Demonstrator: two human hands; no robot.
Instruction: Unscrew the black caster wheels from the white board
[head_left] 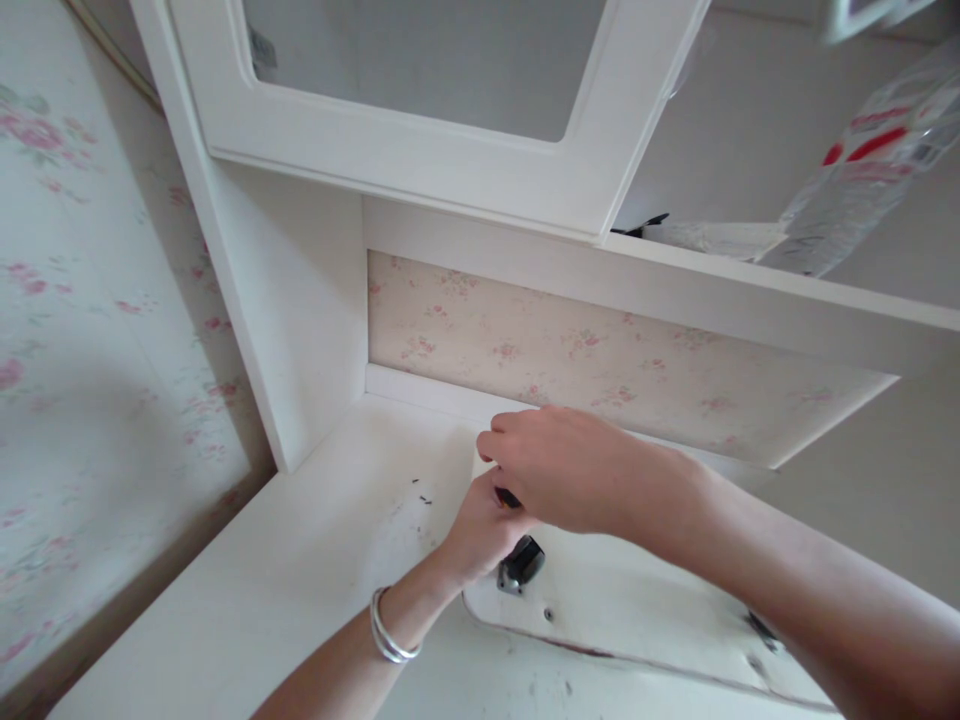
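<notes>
My right hand [559, 465] is closed, with a small black piece with a touch of orange [508, 497], like a tool handle, showing just below its fingers. My left hand [491, 525] is closed right below it, its thumb pressed near that piece; what its fingers grip is hidden. Both hands are over a white board [637, 585] with rounded corners and a worn edge. A black caster wheel [525, 562] on a metal bracket stands on the board just under my left hand. Another dark metal fitting [763, 632] shows partly behind my right forearm.
Small dark screws [425, 500] lie on the white desk top [337, 520] to the left. Above hangs a white cabinet door [420, 165] with a glass pane. An open shelf [795, 290] at upper right holds clear plastic packaging [862, 180]. Floral wallpaper [82, 400] covers the left wall.
</notes>
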